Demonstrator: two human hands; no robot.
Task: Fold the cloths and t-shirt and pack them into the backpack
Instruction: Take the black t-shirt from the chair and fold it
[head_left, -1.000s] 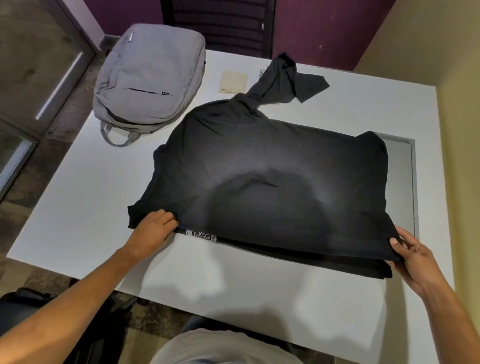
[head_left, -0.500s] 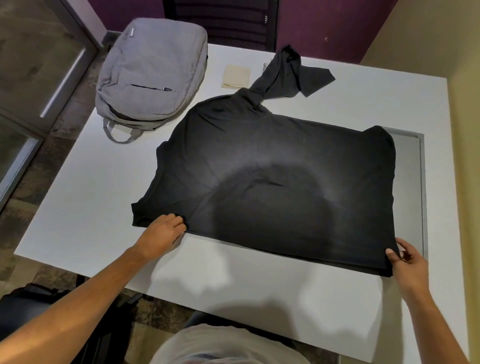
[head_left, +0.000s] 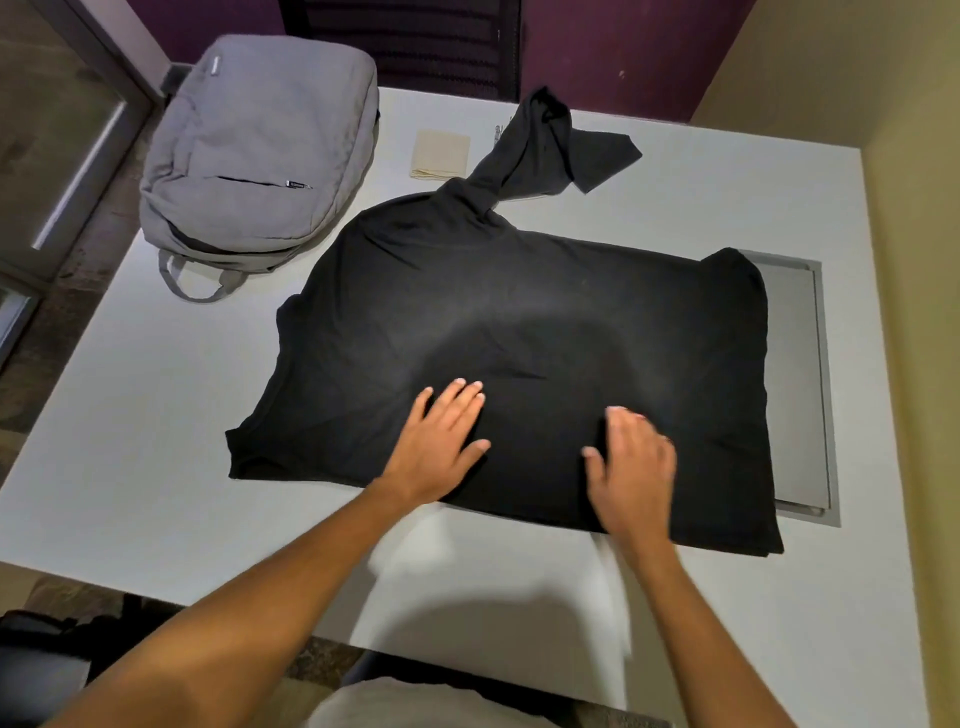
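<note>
A black t-shirt (head_left: 545, 322) lies folded in half across the middle of the white table (head_left: 156, 426), one sleeve twisted out towards the far edge. My left hand (head_left: 441, 441) rests flat on the shirt's near part, fingers spread. My right hand (head_left: 631, 467) lies flat beside it on the shirt, slightly blurred, holding nothing. A folded beige cloth (head_left: 441, 155) sits at the back of the table. The grey backpack (head_left: 260, 150) lies flat at the far left corner, its handle towards me.
A grey inset panel (head_left: 800, 384) in the tabletop lies partly under the shirt's right side. A yellow wall runs close along the right. A dark chair back stands behind the table's far edge. The floor drops off to the left.
Both hands let go of the shirt's near corners and moved inward onto the middle of its near part. The shirt now lies flat on the table.
</note>
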